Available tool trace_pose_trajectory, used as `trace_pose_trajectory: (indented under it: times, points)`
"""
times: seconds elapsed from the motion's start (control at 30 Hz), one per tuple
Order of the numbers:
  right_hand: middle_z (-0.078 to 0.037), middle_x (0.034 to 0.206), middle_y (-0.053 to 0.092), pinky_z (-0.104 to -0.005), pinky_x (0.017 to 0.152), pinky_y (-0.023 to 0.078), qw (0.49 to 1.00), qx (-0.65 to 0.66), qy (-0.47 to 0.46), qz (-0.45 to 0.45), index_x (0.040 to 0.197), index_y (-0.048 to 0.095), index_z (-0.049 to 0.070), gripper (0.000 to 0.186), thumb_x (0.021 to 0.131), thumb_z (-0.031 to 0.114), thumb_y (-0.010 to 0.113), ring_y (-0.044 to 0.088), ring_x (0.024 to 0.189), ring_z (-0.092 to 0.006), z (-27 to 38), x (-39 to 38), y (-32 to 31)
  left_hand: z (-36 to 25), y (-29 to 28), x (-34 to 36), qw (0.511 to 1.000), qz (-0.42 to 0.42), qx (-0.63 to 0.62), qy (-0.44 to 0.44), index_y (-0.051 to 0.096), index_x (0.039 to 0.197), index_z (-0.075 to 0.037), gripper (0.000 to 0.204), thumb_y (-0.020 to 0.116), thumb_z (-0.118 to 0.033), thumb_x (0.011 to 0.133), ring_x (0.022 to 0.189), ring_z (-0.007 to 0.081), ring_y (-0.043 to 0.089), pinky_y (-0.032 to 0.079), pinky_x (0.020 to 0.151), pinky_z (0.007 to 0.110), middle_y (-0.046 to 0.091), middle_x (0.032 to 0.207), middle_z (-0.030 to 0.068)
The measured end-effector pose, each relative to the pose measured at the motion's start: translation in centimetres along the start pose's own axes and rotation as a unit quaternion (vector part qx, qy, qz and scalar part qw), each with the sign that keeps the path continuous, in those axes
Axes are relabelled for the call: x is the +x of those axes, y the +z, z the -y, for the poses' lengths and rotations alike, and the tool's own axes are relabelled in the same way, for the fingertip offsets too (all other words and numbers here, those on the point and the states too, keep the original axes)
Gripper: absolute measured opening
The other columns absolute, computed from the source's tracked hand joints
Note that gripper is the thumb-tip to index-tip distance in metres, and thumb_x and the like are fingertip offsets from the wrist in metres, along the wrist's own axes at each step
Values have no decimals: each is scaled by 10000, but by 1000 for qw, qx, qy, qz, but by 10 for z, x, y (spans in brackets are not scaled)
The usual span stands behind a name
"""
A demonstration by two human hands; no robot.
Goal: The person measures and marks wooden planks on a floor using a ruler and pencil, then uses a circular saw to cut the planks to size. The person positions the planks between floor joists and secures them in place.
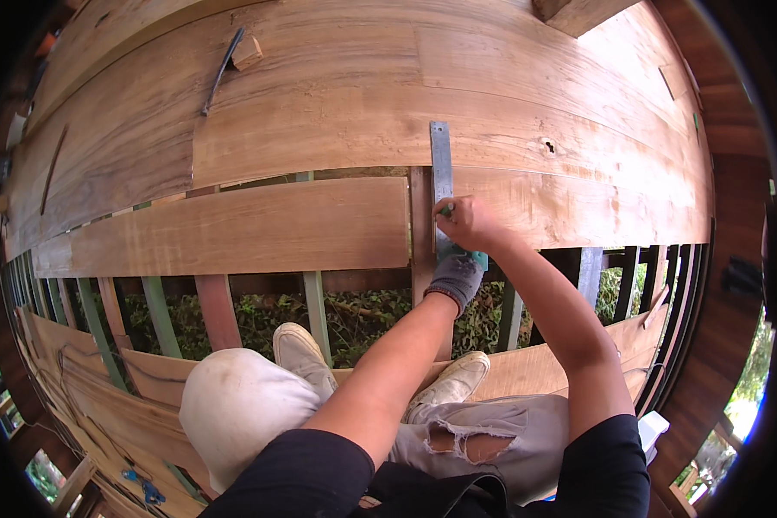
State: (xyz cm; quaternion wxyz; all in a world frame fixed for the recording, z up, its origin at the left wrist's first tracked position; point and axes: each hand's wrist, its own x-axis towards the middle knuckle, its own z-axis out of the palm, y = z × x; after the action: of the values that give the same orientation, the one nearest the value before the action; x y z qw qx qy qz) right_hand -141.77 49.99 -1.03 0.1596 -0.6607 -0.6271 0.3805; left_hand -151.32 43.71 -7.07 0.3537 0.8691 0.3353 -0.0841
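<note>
A metal square with a teal stock lies upright in the picture across the right-hand plank, along its left end. My left hand, in a grey glove, grips the square's teal stock at the near edge. My bare right hand is closed on a small green pencil-like object against the blade. To the left lies another plank, separated from the right-hand one by a narrow gap over a reddish joist.
Joists with open gaps over leafy ground run under my legs, between boards. Beyond are laid boards with a wood block, a black rod-like piece and a beam. A cable and blue tool lie at lower left.
</note>
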Motion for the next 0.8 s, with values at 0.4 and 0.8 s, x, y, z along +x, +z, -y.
trace_pose_trajectory:
  times: [0.4, 0.8]
  points:
    - [-202, 747, 690, -431, 708, 561, 991, -72, -14, 109, 926, 725, 43, 216, 853, 221, 627, 688, 732, -372, -4, -3, 13, -1, 5, -4, 999, 8, 38, -18, 528, 1393, -64, 437, 426, -214, 994, 1370, 340, 464, 330, 1129, 529, 495, 1471, 186]
    - [-227, 861, 703, -458, 756, 554, 980, -105, -5, 167, 924, 724, 42, 276, 864, 299, 642, 690, 829, -391, -15, 7, 19, -2, 0, -5, 996, 45, 69, -20, 550, 1376, -46, 440, 396, -204, 995, 1352, 337, 488, 326, 1132, 513, 527, 1439, 200]
